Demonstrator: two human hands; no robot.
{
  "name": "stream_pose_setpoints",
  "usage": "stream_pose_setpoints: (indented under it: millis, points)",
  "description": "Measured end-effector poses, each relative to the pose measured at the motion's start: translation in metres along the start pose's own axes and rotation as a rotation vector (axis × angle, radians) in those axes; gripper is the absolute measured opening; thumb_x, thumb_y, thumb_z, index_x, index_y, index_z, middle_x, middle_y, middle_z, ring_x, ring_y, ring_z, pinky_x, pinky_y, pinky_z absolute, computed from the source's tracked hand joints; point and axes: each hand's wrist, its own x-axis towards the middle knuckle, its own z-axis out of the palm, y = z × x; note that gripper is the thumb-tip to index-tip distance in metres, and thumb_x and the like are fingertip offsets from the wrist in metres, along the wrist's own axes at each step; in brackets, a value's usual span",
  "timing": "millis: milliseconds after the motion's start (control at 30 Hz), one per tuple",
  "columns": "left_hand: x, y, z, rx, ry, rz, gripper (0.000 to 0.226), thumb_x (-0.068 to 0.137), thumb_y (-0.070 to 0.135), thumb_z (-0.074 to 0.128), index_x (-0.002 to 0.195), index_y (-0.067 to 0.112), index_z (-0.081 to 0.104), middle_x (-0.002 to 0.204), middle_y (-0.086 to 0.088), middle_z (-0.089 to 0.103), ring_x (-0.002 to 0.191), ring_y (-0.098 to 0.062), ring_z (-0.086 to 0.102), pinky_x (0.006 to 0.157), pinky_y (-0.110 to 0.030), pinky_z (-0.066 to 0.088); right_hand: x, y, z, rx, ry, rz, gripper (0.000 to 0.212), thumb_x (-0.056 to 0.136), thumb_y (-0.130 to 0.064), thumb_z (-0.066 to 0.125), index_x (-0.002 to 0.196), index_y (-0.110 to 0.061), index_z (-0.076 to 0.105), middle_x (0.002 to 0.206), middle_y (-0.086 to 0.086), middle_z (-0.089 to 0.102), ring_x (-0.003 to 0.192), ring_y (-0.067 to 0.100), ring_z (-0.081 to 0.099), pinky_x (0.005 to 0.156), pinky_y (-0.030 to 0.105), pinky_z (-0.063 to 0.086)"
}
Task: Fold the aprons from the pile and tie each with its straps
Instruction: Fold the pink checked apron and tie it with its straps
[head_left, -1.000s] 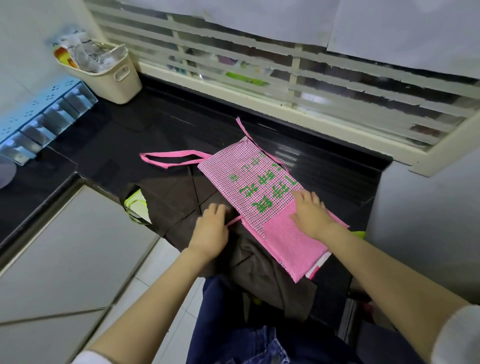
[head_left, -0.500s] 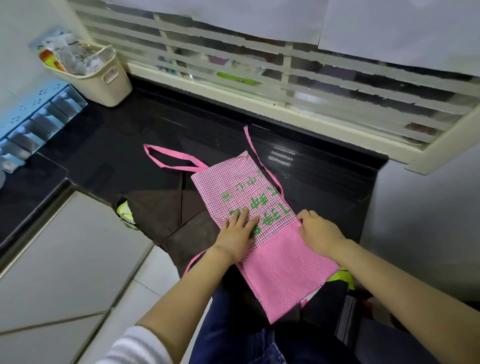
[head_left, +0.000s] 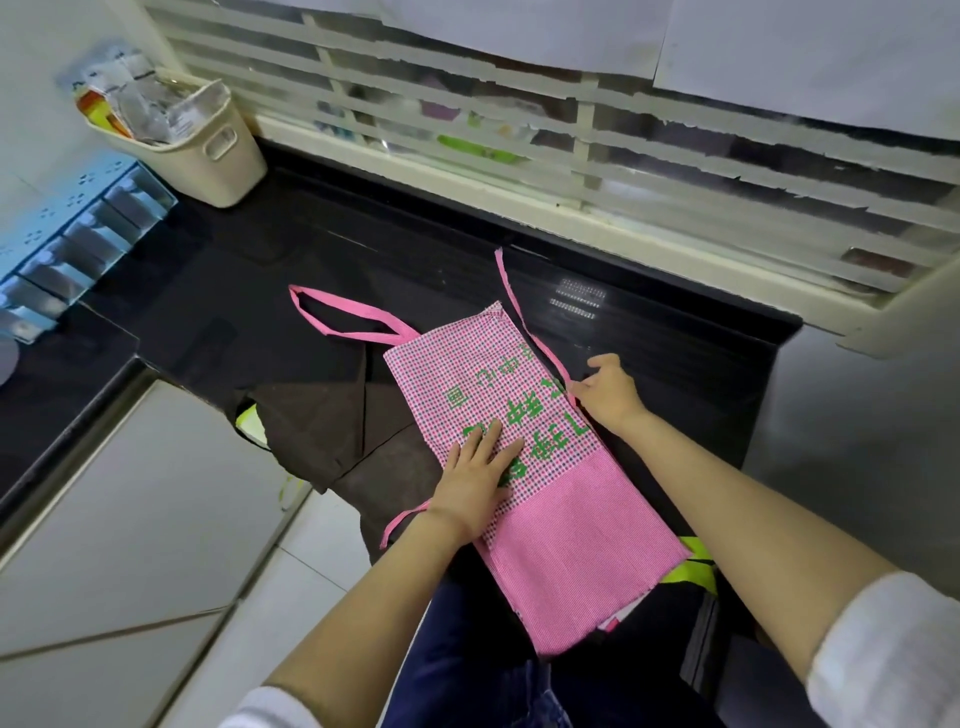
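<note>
head | left hand (head_left: 475, 480) flat on apron (head_left: 574, 551) | right hand (head_left: 609, 391) pinches strap (head_left: 515, 301)

Matt checked cloth apron (head_left: 498, 384) on glossy countertop (head_left: 322, 249).

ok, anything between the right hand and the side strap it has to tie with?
Nothing visible. The right hand pinches the pink strap at the pink apron's right edge; the left hand lies flat on the apron, clear of it.
</note>
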Motion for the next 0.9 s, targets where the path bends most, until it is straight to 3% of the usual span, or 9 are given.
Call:
stream_pose_setpoints:
  millis: [167,300,400,467,567,667,767,900]
  points:
    - [0.012,0.0,-0.004,-0.003,-0.021,0.029,0.064,0.1,0.022,0.043,0.15,0.032,0.005,0.158,0.0,-0.014,0.145,-0.024,-0.013,0.115,-0.039,-0.01,0.006,0.012,-0.016,0.11,0.127,0.017,0.024,0.09,0.001,0.054,0.106,-0.005,0.037,0.089,0.014,0.057,0.083,0.03,0.064,0.067,0.034,0.056]
    - [0.033,0.003,-0.012,0.029,-0.039,0.065,0.065,0.099,0.021,0.044,0.15,0.031,0.005,0.158,-0.001,-0.014,0.145,-0.025,-0.013,0.116,-0.041,-0.008,0.0,0.03,-0.03,0.044,0.224,0.052,0.016,0.091,0.0,0.049,0.095,-0.01,0.038,0.081,0.007,0.052,0.079,0.033,0.063,0.074,0.046,0.056]
    - [0.049,0.006,-0.018,0.052,-0.069,0.109,0.066,0.099,0.021,0.046,0.15,0.032,0.006,0.158,-0.001,-0.014,0.145,-0.025,-0.013,0.117,-0.042,-0.006,-0.002,0.051,-0.037,-0.052,0.245,0.077,0.021,0.09,-0.003,0.046,0.083,-0.018,0.059,0.095,0.015,0.063,0.089,0.035,0.063,0.083,0.05,0.053]
    - [0.06,0.007,-0.022,0.068,-0.082,0.149,0.067,0.098,0.02,0.046,0.15,0.032,0.006,0.158,-0.001,-0.013,0.145,-0.025,-0.013,0.117,-0.042,-0.006,-0.008,0.058,-0.044,-0.126,0.226,0.085,0.029,0.089,0.001,0.044,0.093,-0.009,0.071,0.107,0.017,0.068,0.097,0.034,0.064,0.092,0.046,0.05]
    - [0.07,0.009,-0.028,0.087,-0.096,0.195,0.067,0.098,0.019,0.047,0.15,0.031,0.006,0.158,-0.001,-0.013,0.145,-0.024,-0.013,0.116,-0.043,-0.006,-0.018,0.06,-0.06,-0.298,0.208,0.006,0.034,0.08,0.009,0.046,0.1,0.0,0.072,0.107,0.019,0.069,0.102,0.035,0.063,0.097,0.039,0.047]
    - [0.074,0.011,-0.03,0.101,-0.099,0.209,0.068,0.098,0.019,0.047,0.15,0.03,0.006,0.158,-0.002,-0.012,0.145,-0.024,-0.013,0.116,-0.043,-0.006,-0.023,0.065,-0.074,-0.457,0.163,-0.039,0.03,0.076,0.004,0.051,0.094,-0.003,0.074,0.098,0.018,0.071,0.096,0.035,0.065,0.089,0.038,0.052]
    - [0.074,0.011,-0.029,0.105,-0.097,0.213,0.067,0.098,0.019,0.046,0.15,0.03,0.004,0.158,-0.002,-0.013,0.145,-0.024,-0.014,0.117,-0.043,-0.006,-0.023,0.07,-0.087,-0.538,0.152,0.028,0.016,0.082,-0.009,0.058,0.087,-0.005,0.073,0.091,0.018,0.071,0.09,0.035,0.065,0.082,0.037,0.053]
    - [0.072,0.012,-0.03,0.102,-0.07,0.219,0.066,0.098,0.02,0.046,0.151,0.03,0.006,0.158,-0.001,-0.012,0.146,-0.024,-0.012,0.116,-0.041,-0.005,-0.027,0.064,-0.095,-0.697,0.196,0.031,0.026,0.092,-0.018,0.05,0.116,-0.01,0.057,0.095,0.015,0.068,0.089,0.034,0.063,0.074,0.037,0.052]
